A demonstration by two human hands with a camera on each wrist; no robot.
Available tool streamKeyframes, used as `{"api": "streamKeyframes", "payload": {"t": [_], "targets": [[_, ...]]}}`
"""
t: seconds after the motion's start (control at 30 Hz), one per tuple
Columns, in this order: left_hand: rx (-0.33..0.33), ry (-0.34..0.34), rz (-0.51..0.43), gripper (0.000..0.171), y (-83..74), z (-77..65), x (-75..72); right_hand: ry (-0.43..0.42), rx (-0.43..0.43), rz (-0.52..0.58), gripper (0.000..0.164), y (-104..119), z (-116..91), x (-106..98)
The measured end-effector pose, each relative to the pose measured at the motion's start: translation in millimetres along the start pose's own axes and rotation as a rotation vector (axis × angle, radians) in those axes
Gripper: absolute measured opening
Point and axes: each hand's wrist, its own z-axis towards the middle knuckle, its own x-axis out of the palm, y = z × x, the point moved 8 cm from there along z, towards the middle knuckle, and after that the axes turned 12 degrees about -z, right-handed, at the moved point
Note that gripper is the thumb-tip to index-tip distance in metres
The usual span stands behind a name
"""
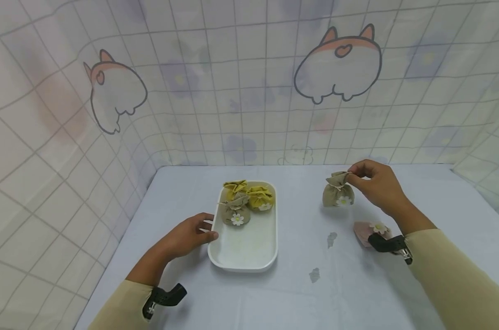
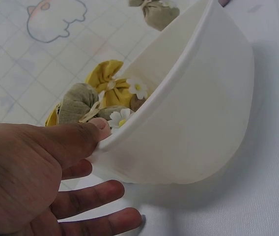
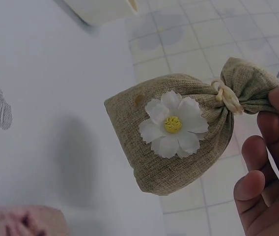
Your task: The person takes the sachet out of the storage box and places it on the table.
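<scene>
**Beige pouch [image 1: 331,197] held up to the right of the white tray [image 1: 245,250]**

Right of the tray, the pink pouch [image 1: 362,231] is partly covered by a black wrist mount [image 1: 383,243], and the right wrist view cuts it off at the lower edge. In the tray's far end, a second beige pouch [image 1: 233,214] hides part of one of two yellow pouches [image 1: 261,198]; the left wrist view loses their lower portions behind the tray wall.

A white cloth covers the table [image 1: 291,307], with grey patches [image 1: 331,239] right of the tray (marks or prints, hard to tell). Beyond it hangs a gridded backdrop [image 1: 249,123] with cartoon animals seen from behind.

Of the hands, the left hand [image 1: 187,236] touches the tray's left rim with its thumb, fingers loosely extended; the right hand [image 1: 375,183] pinches the beige pouch's neck, clear of the table.
</scene>
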Motion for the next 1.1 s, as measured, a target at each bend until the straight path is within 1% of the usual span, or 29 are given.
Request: {"api": "streamKeyframes", "payload": {"t": [0.17, 0.27, 0.4, 0.6, 0.73, 1.1], "targets": [[0.007, 0.004, 0.003, 0.056, -0.2, -0.3, -0.2, -0.009, 0.035, -0.004, 0.033, -9, -3, -5], [0.009, 0.005, 0.005, 0.056, -0.4, -0.5, -0.6, -0.006, 0.049, 0.013, 0.035, -10, -3, -5], [0.013, 0.007, 0.003, 0.056, -0.5, -0.3, -0.8, 0.013, 0.056, 0.021, 0.036, -7, -2, -1], [0.012, 0.011, -0.007, 0.055, 0.1, -0.4, -0.1, 0.036, -0.011, 0.025, 0.034, 8, 1, 7], [0.002, 0.009, -0.003, 0.055, 0.3, -0.8, 0.1, 0.065, -0.037, 0.024, 0.034, 17, 4, 14], [-0.007, 0.006, -0.008, 0.057, 2.1, 0.2, 0.0, 0.135, -0.051, -0.005, 0.034, 32, 10, 35]]}}
